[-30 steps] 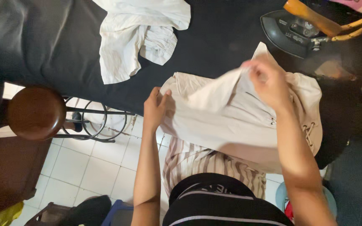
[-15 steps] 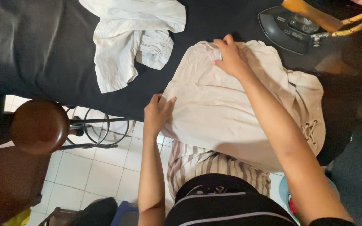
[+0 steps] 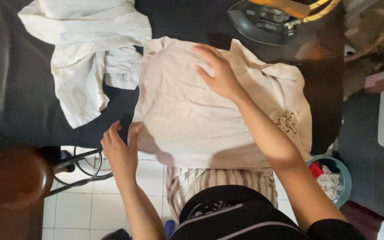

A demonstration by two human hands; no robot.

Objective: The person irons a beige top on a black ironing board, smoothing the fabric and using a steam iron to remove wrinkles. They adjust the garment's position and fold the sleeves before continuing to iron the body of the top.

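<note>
One beige blouse on black table, right hand fingers spread flat on it, left hand pinching its edge, one white garment, one iron.

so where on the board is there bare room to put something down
Bare black board lies left of the white garment, with a narrow strip between the iron and the beige top. The middle is crowded: right hand lies on the top, left hand at its corner.

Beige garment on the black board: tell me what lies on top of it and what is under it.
The right hand lies flat on the beige garment; the left hand grips its near-left edge. Under it shows the black board; whatever the cloth covers cannot be seen.
</note>
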